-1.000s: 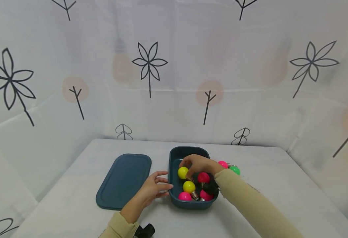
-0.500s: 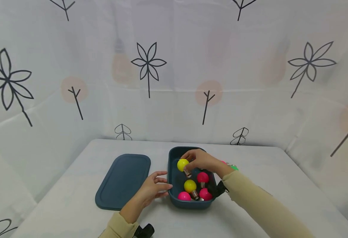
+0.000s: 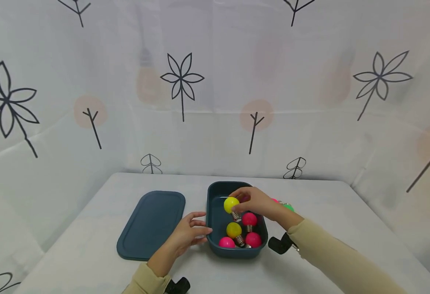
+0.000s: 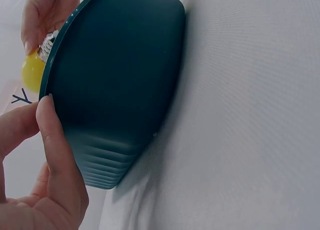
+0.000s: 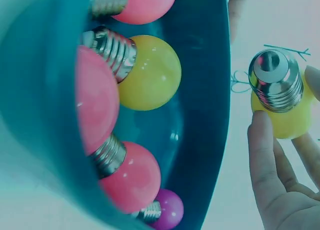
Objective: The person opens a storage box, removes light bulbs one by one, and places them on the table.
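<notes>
My right hand pinches a yellow light bulb over the dark blue-green box. The bulb's metal screw base points toward the right wrist camera, with thumb and fingers around the yellow globe. At the box's left side, my left hand pinches the rim between thumb and finger; its fingertips show against the edge in the left wrist view. Inside the box lie a second yellow bulb, a red bulb and several pink or reddish ones, such as a pink bulb.
A flat dark lid lies left of the box on the white table. Right of the box, partly behind my right arm, are a green bulb and a pink bulb. A patterned white curtain encloses the table.
My right hand has lifted the yellow bulb from among the others inside the box and shifted it slightly right. The left hand stays at the box's left rim.
</notes>
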`<state>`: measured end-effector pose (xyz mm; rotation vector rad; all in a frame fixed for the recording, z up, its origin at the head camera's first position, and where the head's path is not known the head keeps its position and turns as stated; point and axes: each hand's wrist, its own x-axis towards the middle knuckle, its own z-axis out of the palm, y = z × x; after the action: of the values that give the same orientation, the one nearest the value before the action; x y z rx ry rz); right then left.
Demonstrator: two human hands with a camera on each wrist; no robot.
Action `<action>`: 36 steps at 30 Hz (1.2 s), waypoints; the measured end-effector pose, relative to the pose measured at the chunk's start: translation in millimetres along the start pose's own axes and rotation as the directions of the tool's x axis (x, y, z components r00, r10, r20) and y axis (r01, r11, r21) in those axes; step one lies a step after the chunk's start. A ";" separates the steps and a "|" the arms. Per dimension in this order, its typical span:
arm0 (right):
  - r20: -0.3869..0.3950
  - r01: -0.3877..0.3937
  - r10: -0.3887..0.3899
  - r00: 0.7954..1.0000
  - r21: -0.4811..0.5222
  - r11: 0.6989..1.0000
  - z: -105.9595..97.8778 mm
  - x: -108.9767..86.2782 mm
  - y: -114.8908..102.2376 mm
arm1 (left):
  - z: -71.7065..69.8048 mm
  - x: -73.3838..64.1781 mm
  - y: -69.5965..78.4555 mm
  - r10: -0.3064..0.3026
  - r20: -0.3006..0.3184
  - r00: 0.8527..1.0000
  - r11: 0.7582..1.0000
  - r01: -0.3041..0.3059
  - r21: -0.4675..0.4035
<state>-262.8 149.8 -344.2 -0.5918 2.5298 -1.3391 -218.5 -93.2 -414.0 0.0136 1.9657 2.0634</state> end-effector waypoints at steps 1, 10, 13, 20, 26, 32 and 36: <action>-0.008 0.002 -0.002 1.000 -0.004 1.000 -1.4 -2.5 -0.3 | -0.1 0.0 -0.1 0.001 0.001 1.000 1.000 -0.001 -0.001; -0.081 -0.009 0.011 0.997 0.025 1.000 -17.1 -22.5 0.1 | -0.6 -0.1 -0.4 0.010 0.005 1.000 1.000 -0.010 -0.017; -0.106 -0.023 0.024 0.994 0.011 1.000 -23.1 -27.6 2.6 | -0.9 0.0 -0.5 0.010 0.005 1.000 1.000 -0.010 -0.018; -0.165 -0.047 0.046 0.985 -0.003 0.999 -36.2 -36.2 14.7 | -1.1 1.1 -1.1 0.013 0.004 1.000 1.000 -0.013 -0.027; -0.201 -0.081 0.084 0.976 0.026 0.996 -44.8 -45.6 25.0 | -1.1 1.6 -1.7 0.010 0.006 1.000 1.000 -0.010 -0.024; -0.222 -0.093 0.097 0.970 0.028 0.995 -53.8 -53.9 35.9 | -1.6 1.2 -2.6 0.016 0.009 1.000 1.000 -0.016 -0.026; -0.237 -0.113 0.118 0.964 0.034 0.993 -58.8 -58.5 43.4 | -1.5 1.3 -2.6 0.017 0.006 1.000 1.000 -0.017 -0.026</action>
<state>-242.9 241.2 -346.8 -0.2880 2.6852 -1.4700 -219.4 -94.2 -416.9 0.0317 1.9417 2.0965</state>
